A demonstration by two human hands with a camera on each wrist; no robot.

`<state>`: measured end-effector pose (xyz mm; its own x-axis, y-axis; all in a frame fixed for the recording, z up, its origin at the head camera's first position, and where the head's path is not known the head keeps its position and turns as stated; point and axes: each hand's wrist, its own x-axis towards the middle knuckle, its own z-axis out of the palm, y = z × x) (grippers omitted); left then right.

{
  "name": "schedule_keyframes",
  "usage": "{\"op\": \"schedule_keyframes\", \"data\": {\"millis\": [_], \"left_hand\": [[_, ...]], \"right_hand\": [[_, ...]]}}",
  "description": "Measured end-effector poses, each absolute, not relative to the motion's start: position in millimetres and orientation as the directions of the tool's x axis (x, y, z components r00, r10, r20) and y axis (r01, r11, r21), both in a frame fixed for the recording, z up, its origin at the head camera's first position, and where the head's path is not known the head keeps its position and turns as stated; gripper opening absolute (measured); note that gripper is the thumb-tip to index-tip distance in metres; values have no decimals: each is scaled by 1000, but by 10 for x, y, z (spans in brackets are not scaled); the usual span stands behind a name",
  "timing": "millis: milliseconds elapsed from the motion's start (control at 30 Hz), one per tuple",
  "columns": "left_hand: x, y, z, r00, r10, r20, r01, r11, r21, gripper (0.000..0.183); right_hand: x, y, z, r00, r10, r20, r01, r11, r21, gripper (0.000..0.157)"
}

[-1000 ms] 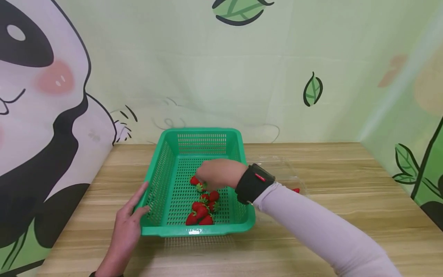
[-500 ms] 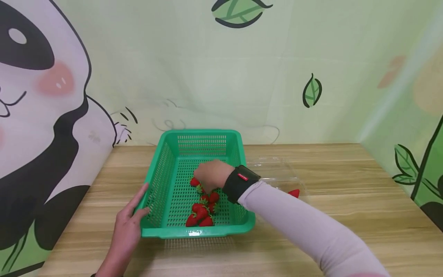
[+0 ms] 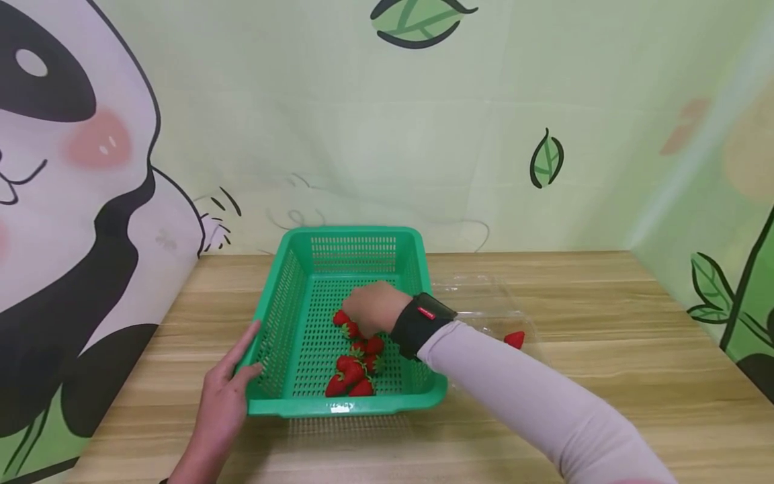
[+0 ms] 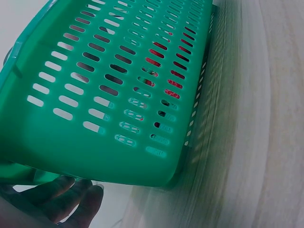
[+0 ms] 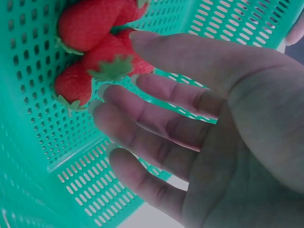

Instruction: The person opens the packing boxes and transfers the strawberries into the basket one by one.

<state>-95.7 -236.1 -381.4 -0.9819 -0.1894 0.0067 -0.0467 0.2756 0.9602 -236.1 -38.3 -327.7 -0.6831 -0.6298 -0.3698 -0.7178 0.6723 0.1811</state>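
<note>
A green slotted plastic basket stands on the wooden table, with several red strawberries on its floor. My left hand holds the basket's left side near the front corner; the left wrist view has its bent fingers at the basket's edge. Inside the basket my right hand reaches down among the strawberries from the right. In the right wrist view its fingers are loosely bent and spread, the palm bare. The thumb and index fingertips lie against or just over a strawberry; firm contact cannot be told.
Right of the basket lies a clear plastic box, partly hidden by the right forearm, with a strawberry in it. The wooden table ends at a printed cloth backdrop behind.
My right hand and forearm shifted slightly left and toward me, uncovering more of the strawberry in the clear box, then stayed nearly still. The left hand and the basket kept their place.
</note>
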Motion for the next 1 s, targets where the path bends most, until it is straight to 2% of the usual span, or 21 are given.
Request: {"op": "schedule_keyframes", "data": {"millis": [300, 633, 833, 1000], "left_hand": [[-965, -2356, -3820, -982, -188, 14, -37, 264, 964, 55], [-967, -2361, -3820, -983, -184, 1, -46, 252, 967, 55], [-955, -2361, -3823, -981, -193, -4, -54, 256, 965, 55], [-954, -2354, -3817, -982, -190, -1, -50, 252, 966, 55]], "right_hand": [[-2300, -340, -3133, -674, -653, -345, -717, 691, 92, 9], [-2101, -134, -2839, -661, -717, -220, -744, 665, 68, 19], [-2029, 47, -2718, -678, -712, -184, -724, 689, 1, 8], [-2013, 238, -2657, -696, -707, -130, -704, 706, -74, 20]]}}
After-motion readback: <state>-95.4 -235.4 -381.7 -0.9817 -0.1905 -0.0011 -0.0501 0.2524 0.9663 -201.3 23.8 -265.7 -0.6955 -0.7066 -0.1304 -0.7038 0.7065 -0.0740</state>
